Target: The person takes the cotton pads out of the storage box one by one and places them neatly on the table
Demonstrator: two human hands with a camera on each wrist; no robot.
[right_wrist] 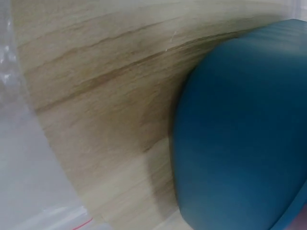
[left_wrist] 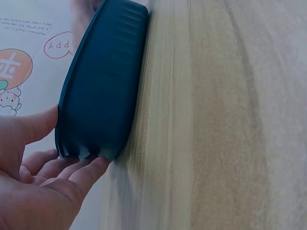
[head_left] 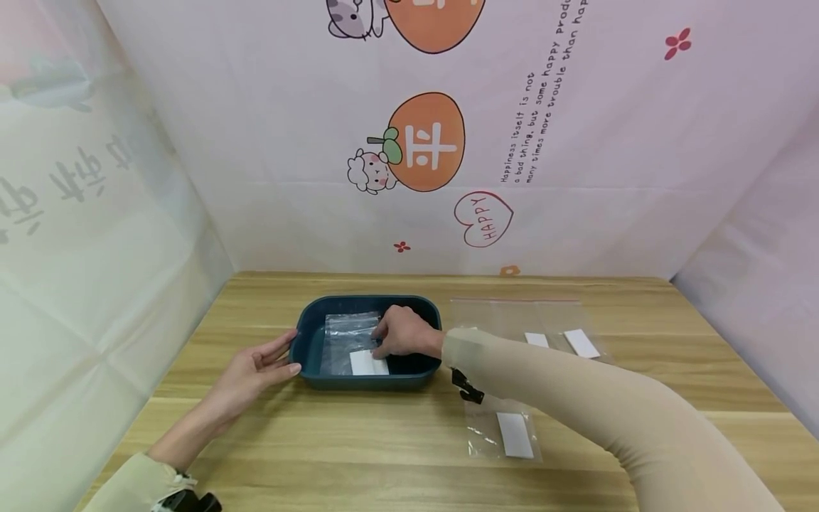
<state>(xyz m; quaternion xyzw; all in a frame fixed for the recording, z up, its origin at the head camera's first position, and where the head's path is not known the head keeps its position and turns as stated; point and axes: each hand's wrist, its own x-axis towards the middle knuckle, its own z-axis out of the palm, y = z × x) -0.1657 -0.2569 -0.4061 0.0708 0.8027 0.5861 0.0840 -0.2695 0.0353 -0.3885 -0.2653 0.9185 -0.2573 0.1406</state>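
Note:
A dark teal plastic bin [head_left: 358, 382] stands on the wooden table. Inside it lies a clear zip bag [head_left: 339, 345] with a white label [head_left: 366, 363] near its front edge. My right hand [head_left: 406, 333] reaches into the bin from the right and pinches the bag's right side; its fingertips are partly hidden. My left hand [head_left: 252, 370] is at the bin's left end, with fairly straight fingers touching the outer wall and the thumb by the rim, as the left wrist view also shows. The right wrist view shows mostly the bin's outer side [right_wrist: 240, 124].
Right of the bin lie more clear zip bags, one large bag [head_left: 493, 313] at the back and one [head_left: 483, 434] in front, with white labels [head_left: 581, 343] on them. My right sleeve [head_left: 563, 398] covers part of them. Printed cloth [head_left: 288, 178] hangs behind the table.

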